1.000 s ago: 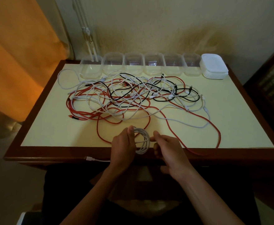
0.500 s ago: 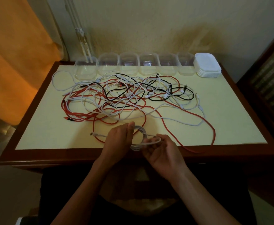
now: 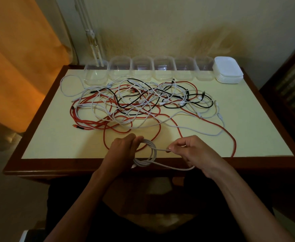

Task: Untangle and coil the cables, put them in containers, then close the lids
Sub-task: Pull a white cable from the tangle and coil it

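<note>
Left hand (image 3: 121,151) fingers (image 3: 137,140) closed round white cable coil (image 3: 147,153), at worktop (image 3: 56,147) near edge. Right hand (image 3: 194,152) fingers (image 3: 171,147) pinched on coil's loose strand. Tangled cables (image 3: 143,103) behind coil; containers (image 3: 143,70), lids (image 3: 228,70) farther back.

White cable (image 3: 147,154) coiled, rest (image 3: 143,103) tangled

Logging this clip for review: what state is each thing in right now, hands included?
White cable: partly coiled, tail loose, held over the table's near edge.
Left hand: pinching the coil.
Right hand: gripping the tail.
Cable pile: red, white, black, tangled on the table.
Containers: six, open, look empty.
Lids: stacked, unused.
</note>
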### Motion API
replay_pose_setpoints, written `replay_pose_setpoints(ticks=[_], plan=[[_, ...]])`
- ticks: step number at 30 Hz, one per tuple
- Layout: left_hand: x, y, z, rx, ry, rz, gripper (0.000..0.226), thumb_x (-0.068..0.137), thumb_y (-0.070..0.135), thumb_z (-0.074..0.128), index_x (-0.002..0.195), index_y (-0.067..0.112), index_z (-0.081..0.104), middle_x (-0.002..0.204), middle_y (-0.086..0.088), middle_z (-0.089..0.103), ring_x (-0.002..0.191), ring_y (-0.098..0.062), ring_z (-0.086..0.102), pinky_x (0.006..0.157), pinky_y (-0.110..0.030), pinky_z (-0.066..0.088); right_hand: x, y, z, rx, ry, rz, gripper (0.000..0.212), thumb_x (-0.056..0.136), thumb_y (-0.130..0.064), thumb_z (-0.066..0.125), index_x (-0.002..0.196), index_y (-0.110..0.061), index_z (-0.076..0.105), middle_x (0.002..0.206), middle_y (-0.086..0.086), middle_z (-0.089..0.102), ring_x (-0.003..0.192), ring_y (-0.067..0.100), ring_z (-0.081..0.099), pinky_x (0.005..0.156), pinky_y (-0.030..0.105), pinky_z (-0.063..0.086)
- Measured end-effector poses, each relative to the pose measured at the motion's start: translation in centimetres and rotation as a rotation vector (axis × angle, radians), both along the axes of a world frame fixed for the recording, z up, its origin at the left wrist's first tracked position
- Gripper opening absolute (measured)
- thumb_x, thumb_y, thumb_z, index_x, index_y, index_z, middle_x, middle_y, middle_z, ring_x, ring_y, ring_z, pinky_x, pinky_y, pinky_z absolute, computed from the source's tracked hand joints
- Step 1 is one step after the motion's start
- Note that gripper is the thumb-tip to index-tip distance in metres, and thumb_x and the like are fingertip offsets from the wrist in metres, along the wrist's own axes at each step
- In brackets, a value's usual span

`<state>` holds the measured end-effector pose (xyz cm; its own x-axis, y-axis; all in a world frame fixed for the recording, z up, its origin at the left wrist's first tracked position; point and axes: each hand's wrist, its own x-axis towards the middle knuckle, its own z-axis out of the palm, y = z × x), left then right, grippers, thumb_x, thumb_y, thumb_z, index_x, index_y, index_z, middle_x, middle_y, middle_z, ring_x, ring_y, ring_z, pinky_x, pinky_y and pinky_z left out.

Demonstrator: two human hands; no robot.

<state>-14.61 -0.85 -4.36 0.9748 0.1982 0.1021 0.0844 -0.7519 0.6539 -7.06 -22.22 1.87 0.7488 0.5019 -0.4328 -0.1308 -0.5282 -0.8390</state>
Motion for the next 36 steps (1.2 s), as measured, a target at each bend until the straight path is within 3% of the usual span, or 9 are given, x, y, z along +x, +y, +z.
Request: replay_pose_setpoints(ticks=[4,10,13,17,20,24,31,34,36], plan=[[0.3,0.7,0.0,0.073,-0.101,-0.02,0.023,0.101,0.024,0.046,0.104,0.01,0.063,0.08,0.006,0.059,0.062,-0.011,0.057,0.056,-0.028,0.047,0.6,0.1,-0.5,0.174,0.218,-0.107,0.012,0.095,-0.011,0.063,0.097,-0.006,0.073,0.046,-0.007,0.037,0.042,0.007,0.029,0.042,0.023,0.03],[0.8,0.9,-0.3,0.183,-0.154,-0.054,0.027,0.099,0.027,0.045,0.091,0.006,0.061,0.061,0.01,0.048,0.046,-0.004,0.039,0.045,-0.019,0.027,1.4,0.3,-1.8,0.134,0.309,-0.152,0.013,0.094,-0.009,0.061,0.096,-0.005,0.074,0.051,-0.003,0.039,0.038,0.007,0.024,0.035,0.018,0.018],[0.9,1.1,-0.8,0.163,-0.155,-0.03,0.022,0.1,0.022,0.05,0.088,0.006,0.06,0.059,0.017,0.037,0.044,-0.001,0.033,0.045,-0.021,0.024,1.2,0.7,-2.2,0.013,0.146,-0.086,0.014,0.095,-0.014,0.063,0.092,-0.014,0.076,0.058,-0.004,0.047,0.046,0.007,0.035,0.043,0.022,0.025],[1.2,0.9,-1.7,0.237,-0.048,-0.092,0.024,0.102,0.028,0.045,0.095,0.01,0.058,0.061,0.013,0.043,0.045,-0.001,0.038,0.044,-0.016,0.028,1.2,1.4,-2.9,-0.317,-0.121,0.098,0.01,0.093,-0.026,0.066,0.092,-0.023,0.076,0.098,-0.008,0.066,0.096,0.008,0.056,0.076,0.026,0.04],[1.1,0.6,-1.9,0.158,0.03,-0.079,0.013,0.102,0.024,0.045,0.096,0.017,0.054,0.064,0.013,0.045,0.051,-0.003,0.046,0.049,-0.014,0.032,0.8,1.8,-3.4,-0.472,-0.355,0.139,0.009,0.093,-0.031,0.065,0.094,-0.028,0.074,0.094,-0.008,0.065,0.087,0.009,0.061,0.076,0.028,0.049],[1.0,0.4,-1.7,-0.118,-0.014,0.134,0.029,0.103,0.028,0.039,0.079,0.019,0.052,0.065,0.005,0.05,0.056,-0.006,0.046,0.052,-0.014,0.036,-0.5,2.5,-4.8,-0.313,-0.532,0.178,0.014,0.094,-0.023,0.065,0.103,-0.018,0.074,0.1,-0.005,0.065,0.089,0.008,0.058,0.081,0.026,0.049],[-0.1,-1.7,-1.0,-0.654,0.047,0.212,0.041,0.105,0.034,0.031,0.082,0.007,0.053,0.064,-0.009,0.05,0.05,-0.017,0.05,0.046,-0.028,0.043,-2.9,3.6,-6.8,-0.017,-0.606,-0.051,0.014,0.089,-0.008,0.069,0.102,-0.007,0.075,0.094,0.0,0.067,0.085,0.003,0.058,0.072,0.005,0.044],[0.1,-2.7,-1.6,-0.587,0.005,0.254,0.043,0.105,0.034,0.031,0.08,0.006,0.054,0.065,-0.008,0.049,0.057,-0.021,0.049,0.054,-0.034,0.041,-3.6,3.8,-6.7,0.112,-0.36,-0.134,0.019,0.093,-0.007,0.064,0.108,-0.012,0.075,0.101,-0.003,0.074,0.092,0.001,0.065,0.084,0.01,0.051],[0.2,-3.1,-1.9,-0.482,-0.02,0.277,0.042,0.104,0.035,0.03,0.079,0.012,0.054,0.065,-0.005,0.051,0.059,-0.018,0.049,0.056,-0.035,0.041,-3.9,3.8,-6.2,0.234,-0.114,-0.21,0.022,0.095,-0.008,0.061,0.11,-0.015,0.075,0.102,-0.004,0.076,0.1,0.008,0.069,0.092,0.028,0.056]])
